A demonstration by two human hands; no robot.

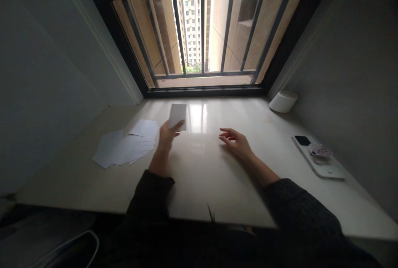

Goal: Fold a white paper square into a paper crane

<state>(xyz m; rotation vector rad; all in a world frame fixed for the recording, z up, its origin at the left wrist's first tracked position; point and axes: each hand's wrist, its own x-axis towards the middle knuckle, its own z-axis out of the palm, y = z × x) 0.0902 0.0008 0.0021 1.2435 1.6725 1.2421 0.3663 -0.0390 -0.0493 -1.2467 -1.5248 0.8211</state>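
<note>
My left hand (168,135) is raised above the pale tabletop (199,177) and pinches a small white sheet of paper (178,115) by its lower edge, holding it upright. To its left, a fanned pile of several white sheets (126,147) lies flat on the table. My right hand (235,141) rests near the middle of the table with its fingers loosely apart and nothing in it.
A white phone (317,158) with a round grip lies at the right side of the table. A white cylindrical object (282,101) stands at the far right corner. A barred window (202,36) fills the far wall. Walls close both sides.
</note>
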